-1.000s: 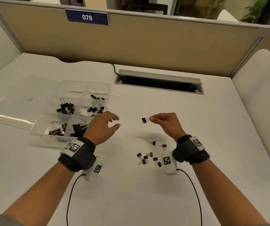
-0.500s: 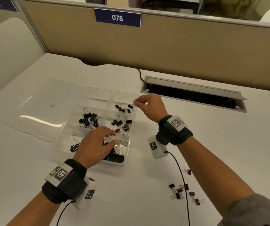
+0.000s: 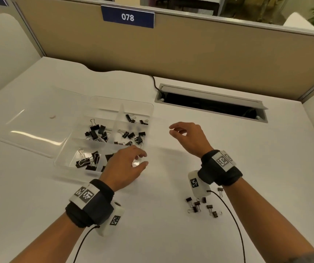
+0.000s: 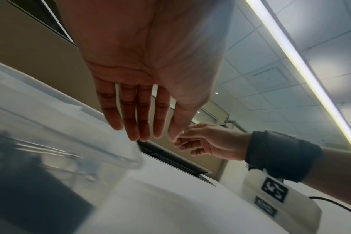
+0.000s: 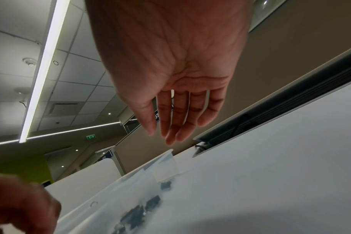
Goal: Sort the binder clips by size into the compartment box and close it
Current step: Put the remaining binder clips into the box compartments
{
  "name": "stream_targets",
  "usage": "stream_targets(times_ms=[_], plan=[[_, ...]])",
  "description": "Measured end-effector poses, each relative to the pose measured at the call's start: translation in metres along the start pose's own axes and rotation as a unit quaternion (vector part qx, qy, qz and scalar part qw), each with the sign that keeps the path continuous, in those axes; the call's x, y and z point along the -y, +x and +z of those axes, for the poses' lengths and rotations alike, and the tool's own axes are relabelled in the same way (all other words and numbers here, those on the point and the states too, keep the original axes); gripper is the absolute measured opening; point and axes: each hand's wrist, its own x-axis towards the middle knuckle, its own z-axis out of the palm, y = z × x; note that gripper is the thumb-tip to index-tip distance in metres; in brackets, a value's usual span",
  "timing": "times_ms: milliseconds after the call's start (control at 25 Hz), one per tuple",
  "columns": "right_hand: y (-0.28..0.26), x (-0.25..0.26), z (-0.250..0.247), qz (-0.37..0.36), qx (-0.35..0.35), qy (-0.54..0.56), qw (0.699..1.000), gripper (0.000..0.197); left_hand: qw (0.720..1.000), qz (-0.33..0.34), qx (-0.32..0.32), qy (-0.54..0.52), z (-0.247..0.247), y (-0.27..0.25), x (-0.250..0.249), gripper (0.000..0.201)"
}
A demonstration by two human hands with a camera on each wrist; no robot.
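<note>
- Head view: clear compartment box point(image 3: 150, 109) sits open on the white tabletop point(image 3: 266, 168), left of centre, its lid point(image 3: 29, 126) lying flat out to the left.
- Black binder clips in the box point(image 3: 97, 132) are spread over several compartments; bigger ones in the near-left cell, smaller ones in the right-hand cells.
- Left hand point(image 3: 123, 168) is at the box's near-right corner, fingers relaxed and slightly spread, nothing in them; can't tell if it touches the rim.
- Right hand point(image 3: 187, 138) is above the tabletop just right of the box, fingers loosely bent, released, holding nothing.
- Loose binder clips point(image 3: 202, 205) lie in a small cluster on the tabletop near the right wrist, well apart from the box.
- Cable slot point(image 3: 211, 103) is set into the tabletop behind the right hand; a "078" sign point(image 3: 127, 17) is on the partition.
- Left wrist view: left hand's palm is open, fingers straight, tips over the box's blurred clear rim point(image 4: 110, 152); right hand shows beyond, empty.
- Right wrist view: right hand's palm is open, fingers extended, nothing gripped; the box with dark clips is blurred below, the left hand is a blur at the lower left.
</note>
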Motion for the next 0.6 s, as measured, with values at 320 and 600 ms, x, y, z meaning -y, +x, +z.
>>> stream_targets(times_ms=[320,600], plan=[[-0.124,-0.067,-0.049,0.097,0.069,-0.086,0.989,0.027,0.985,0.045,0.152,0.066,0.071,-0.016,-0.064,0.032],[-0.18,-0.081,-0.041,0.07,0.145,-0.126,0.979,0.034,0.969,0.007,0.214,0.124,0.128,-0.028,-0.089,0.045]])
